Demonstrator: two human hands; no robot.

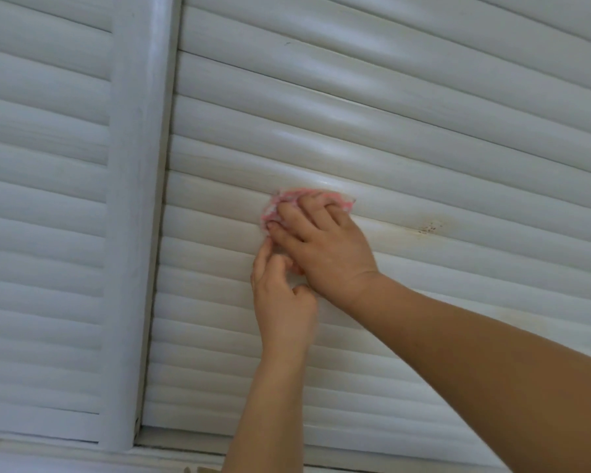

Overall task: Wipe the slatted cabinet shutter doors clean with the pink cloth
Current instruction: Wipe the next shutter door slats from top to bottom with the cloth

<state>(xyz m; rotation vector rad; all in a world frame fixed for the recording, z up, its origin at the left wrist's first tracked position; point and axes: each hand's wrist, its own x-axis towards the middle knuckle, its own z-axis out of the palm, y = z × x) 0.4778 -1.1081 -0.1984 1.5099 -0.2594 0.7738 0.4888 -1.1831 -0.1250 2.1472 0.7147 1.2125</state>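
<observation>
Two white slatted shutter doors fill the view, the right door [423, 138] and the left door [41, 199]. My right hand [321, 244] presses a crumpled pink cloth [280, 204] flat against a slat near the middle of the right door; most of the cloth is hidden under the fingers. My left hand [284, 302] rests just below it, fingers curled, its fingertips touching the slats beside the right hand's thumb. I cannot tell whether it pinches a bit of cloth.
A white vertical frame post [137, 199] separates the two doors. A brownish speckled stain [429, 227] marks a slat to the right of the cloth. The bottom frame rail [171, 442] runs along the lower edge.
</observation>
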